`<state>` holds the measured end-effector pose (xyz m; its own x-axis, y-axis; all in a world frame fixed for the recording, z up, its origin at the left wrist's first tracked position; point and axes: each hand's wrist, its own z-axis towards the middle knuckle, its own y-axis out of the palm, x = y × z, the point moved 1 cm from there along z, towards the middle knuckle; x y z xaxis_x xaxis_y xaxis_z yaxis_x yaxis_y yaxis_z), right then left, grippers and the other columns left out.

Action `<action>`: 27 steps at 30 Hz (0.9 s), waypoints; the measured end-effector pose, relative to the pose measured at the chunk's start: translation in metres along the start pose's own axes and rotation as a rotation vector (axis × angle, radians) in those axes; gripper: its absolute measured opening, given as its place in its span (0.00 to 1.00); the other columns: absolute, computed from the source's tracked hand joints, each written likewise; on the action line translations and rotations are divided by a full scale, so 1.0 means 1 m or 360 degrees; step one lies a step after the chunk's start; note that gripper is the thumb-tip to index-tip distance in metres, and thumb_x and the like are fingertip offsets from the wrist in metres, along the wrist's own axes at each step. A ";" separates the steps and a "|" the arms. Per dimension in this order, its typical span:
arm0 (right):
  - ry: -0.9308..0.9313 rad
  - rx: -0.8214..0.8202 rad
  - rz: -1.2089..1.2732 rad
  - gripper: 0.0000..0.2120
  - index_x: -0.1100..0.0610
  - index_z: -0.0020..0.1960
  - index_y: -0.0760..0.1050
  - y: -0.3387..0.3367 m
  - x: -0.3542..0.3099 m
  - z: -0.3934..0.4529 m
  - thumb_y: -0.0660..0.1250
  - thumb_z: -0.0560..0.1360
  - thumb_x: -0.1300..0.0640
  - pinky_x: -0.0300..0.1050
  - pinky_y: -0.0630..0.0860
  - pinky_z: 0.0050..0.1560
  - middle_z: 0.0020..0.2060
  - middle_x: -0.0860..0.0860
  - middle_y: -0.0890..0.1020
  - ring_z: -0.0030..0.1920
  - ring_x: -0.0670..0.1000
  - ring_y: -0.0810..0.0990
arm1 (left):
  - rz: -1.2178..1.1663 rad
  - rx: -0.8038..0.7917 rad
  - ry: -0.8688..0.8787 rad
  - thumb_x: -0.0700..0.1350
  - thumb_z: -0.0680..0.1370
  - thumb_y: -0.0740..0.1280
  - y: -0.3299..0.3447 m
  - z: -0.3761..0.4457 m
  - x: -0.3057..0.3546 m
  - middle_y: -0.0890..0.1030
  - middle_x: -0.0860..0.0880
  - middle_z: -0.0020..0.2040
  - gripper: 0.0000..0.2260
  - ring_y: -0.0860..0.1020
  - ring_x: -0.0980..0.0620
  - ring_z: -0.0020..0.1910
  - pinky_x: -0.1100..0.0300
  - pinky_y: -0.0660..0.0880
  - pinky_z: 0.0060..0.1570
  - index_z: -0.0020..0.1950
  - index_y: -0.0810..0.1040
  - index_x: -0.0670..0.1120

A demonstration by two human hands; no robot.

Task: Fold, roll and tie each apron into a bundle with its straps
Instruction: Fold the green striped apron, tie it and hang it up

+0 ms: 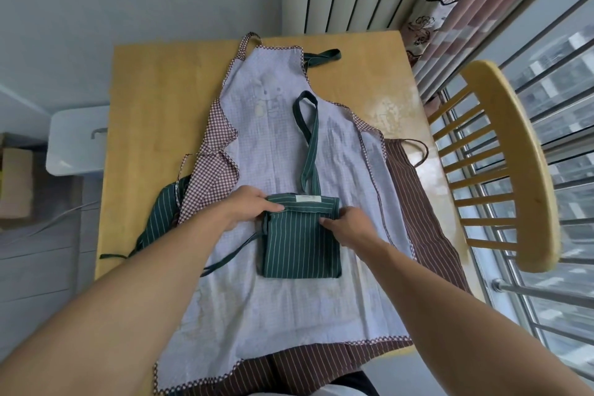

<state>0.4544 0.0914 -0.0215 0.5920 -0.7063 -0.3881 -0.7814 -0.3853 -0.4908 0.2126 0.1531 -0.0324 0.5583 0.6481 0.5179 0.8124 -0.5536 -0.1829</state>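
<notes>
A green white-striped apron [300, 244] lies folded into a small rectangle on top of a pale checked apron [283, 145] spread flat on the table. Its neck loop [309, 138] stretches away from me and a thin strap [231, 259] trails to the left. My left hand [254, 206] grips the fold's upper left edge, thumb on top. My right hand [348, 222] pinches the upper right edge. Under the pale apron lie a brown striped apron [414, 202] and another green striped one [162, 219].
The wooden table [154, 100] has bare surface at left and far right. A wooden spindle-back chair [501, 164] stands at the right by the window railing. A white stool [77, 138] and boxes are at the left on the floor.
</notes>
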 end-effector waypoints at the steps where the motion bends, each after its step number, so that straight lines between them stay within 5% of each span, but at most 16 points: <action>1: 0.0007 -0.0022 0.0049 0.15 0.57 0.56 0.78 0.000 0.000 0.000 0.71 0.79 0.46 0.39 0.72 0.33 0.39 0.48 0.81 0.37 0.46 0.79 | -0.0106 -0.0070 -0.0013 0.48 0.76 0.76 0.002 -0.004 0.000 0.83 0.46 0.58 0.13 0.80 0.50 0.59 0.52 0.77 0.61 0.57 0.81 0.44; 5: -0.0031 -0.0088 0.0405 0.12 0.56 0.60 0.78 -0.001 0.002 -0.005 0.70 0.80 0.51 0.39 0.74 0.43 0.47 0.47 0.83 0.46 0.46 0.80 | -0.0467 -0.0193 -0.0052 0.42 0.80 0.71 0.013 -0.014 -0.003 0.83 0.47 0.58 0.13 0.81 0.55 0.54 0.59 0.76 0.43 0.63 0.76 0.43; 8: -0.0028 -0.0177 0.0598 0.14 0.57 0.63 0.77 -0.001 0.007 -0.010 0.69 0.81 0.52 0.46 0.75 0.58 0.55 0.50 0.83 0.54 0.50 0.81 | -0.0582 -0.0266 -0.0034 0.43 0.79 0.72 0.016 -0.016 -0.011 0.85 0.46 0.59 0.15 0.80 0.50 0.61 0.54 0.76 0.58 0.64 0.78 0.42; 11: 0.0050 -0.0299 0.0670 0.17 0.60 0.64 0.76 0.000 0.015 -0.018 0.70 0.80 0.52 0.54 0.80 0.62 0.53 0.53 0.85 0.53 0.53 0.84 | -0.0508 -0.0293 -0.0030 0.42 0.78 0.74 0.021 -0.018 -0.022 0.85 0.46 0.59 0.13 0.79 0.48 0.64 0.51 0.73 0.67 0.62 0.81 0.44; 14: 0.0018 -0.0247 0.0348 0.21 0.59 0.64 0.70 0.001 0.024 -0.029 0.72 0.79 0.49 0.49 0.79 0.54 0.52 0.50 0.80 0.48 0.50 0.81 | -0.0267 -0.0242 -0.0033 0.44 0.77 0.75 0.031 -0.019 -0.036 0.83 0.47 0.61 0.12 0.79 0.48 0.63 0.48 0.77 0.64 0.59 0.82 0.49; 17: -0.0211 0.0055 -0.0091 0.33 0.54 0.73 0.63 0.010 0.036 -0.040 0.74 0.76 0.45 0.50 0.81 0.51 0.55 0.49 0.80 0.50 0.51 0.83 | 0.0010 -0.0054 0.0080 0.45 0.75 0.77 0.041 -0.020 -0.046 0.81 0.47 0.59 0.12 0.82 0.48 0.56 0.50 0.84 0.46 0.56 0.79 0.48; 21: -0.0908 0.0606 -0.0836 0.36 0.50 0.77 0.59 0.029 0.051 -0.062 0.70 0.76 0.39 0.52 0.72 0.71 0.70 0.49 0.71 0.68 0.52 0.73 | 0.0536 0.0423 0.0330 0.57 0.71 0.78 0.039 -0.035 -0.052 0.79 0.55 0.52 0.21 0.80 0.53 0.49 0.53 0.80 0.48 0.57 0.73 0.54; 23: -0.1160 0.0757 -0.1053 0.37 0.51 0.77 0.60 0.036 0.059 -0.073 0.70 0.75 0.39 0.54 0.70 0.73 0.73 0.51 0.70 0.71 0.53 0.70 | 0.0666 0.0760 0.0562 0.58 0.72 0.77 0.038 -0.048 -0.056 0.77 0.57 0.49 0.19 0.78 0.55 0.46 0.52 0.80 0.46 0.56 0.72 0.55; 25: -0.1304 0.0800 -0.1153 0.36 0.51 0.76 0.65 0.044 0.067 -0.079 0.73 0.74 0.41 0.56 0.73 0.71 0.74 0.53 0.70 0.72 0.54 0.69 | 0.0714 0.0992 0.0844 0.54 0.73 0.76 0.041 -0.057 -0.058 0.76 0.58 0.43 0.14 0.76 0.56 0.41 0.56 0.78 0.39 0.50 0.74 0.54; 27: -0.1424 0.0659 -0.1216 0.33 0.50 0.75 0.68 0.053 0.075 -0.083 0.74 0.73 0.44 0.58 0.74 0.69 0.73 0.52 0.72 0.73 0.55 0.70 | 0.0680 0.0958 0.0934 0.49 0.75 0.75 0.048 -0.065 -0.061 0.76 0.58 0.40 0.09 0.75 0.58 0.39 0.60 0.74 0.36 0.46 0.75 0.54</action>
<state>0.4411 -0.0306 -0.0118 0.9202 0.3303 -0.2101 -0.1540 -0.1881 -0.9700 0.2069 0.0529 -0.0183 0.7883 -0.0054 0.6153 0.6001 -0.2142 -0.7707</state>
